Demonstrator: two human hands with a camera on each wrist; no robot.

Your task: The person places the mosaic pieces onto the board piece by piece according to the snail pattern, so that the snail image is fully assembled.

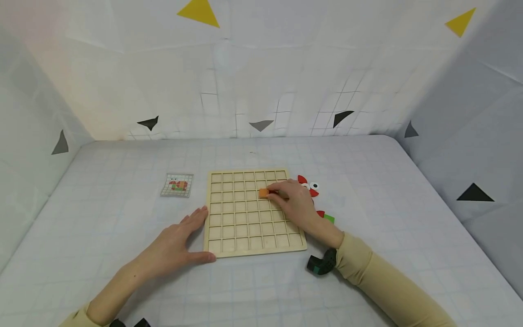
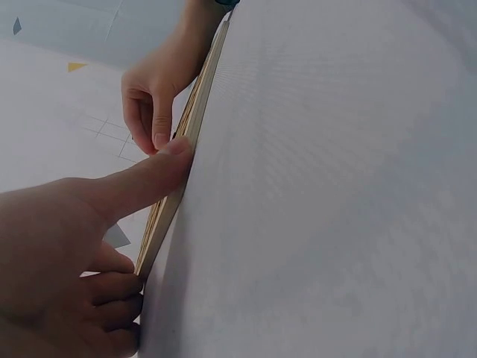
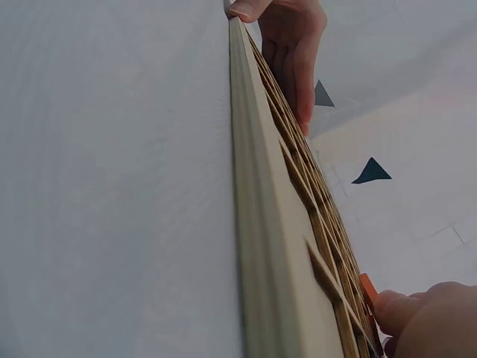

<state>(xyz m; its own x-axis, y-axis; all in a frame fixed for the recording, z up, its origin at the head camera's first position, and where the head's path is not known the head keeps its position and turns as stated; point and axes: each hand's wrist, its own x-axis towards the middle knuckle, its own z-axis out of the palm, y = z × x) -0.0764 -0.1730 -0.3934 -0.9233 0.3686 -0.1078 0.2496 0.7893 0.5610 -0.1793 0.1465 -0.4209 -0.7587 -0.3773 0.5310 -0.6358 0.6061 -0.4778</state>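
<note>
A wooden grid board [image 1: 255,253] lies flat, its square cells framed by thin ridges. My right hand [image 1: 300,204] reaches over its right side and pinches a small orange square tile [image 1: 263,193] between thumb and fingertips. In the right wrist view the tile [image 3: 368,289] stands tilted at the board's ridges, partly covered by the fingers. My left hand [image 1: 173,245] rests at the board's left side, thumb extended along the front left corner and fingertips against the left edge. The left wrist view shows the left thumb [image 2: 149,179] on the board's rim.
Right of the board lie red pieces [image 1: 313,192], round white eye pieces [image 1: 314,185] and a green piece [image 1: 329,219], partly behind my right hand. A small picture card [image 1: 177,185] with a coloured grid pattern lies to the left. White cloth walls [image 1: 261,72] surround the table.
</note>
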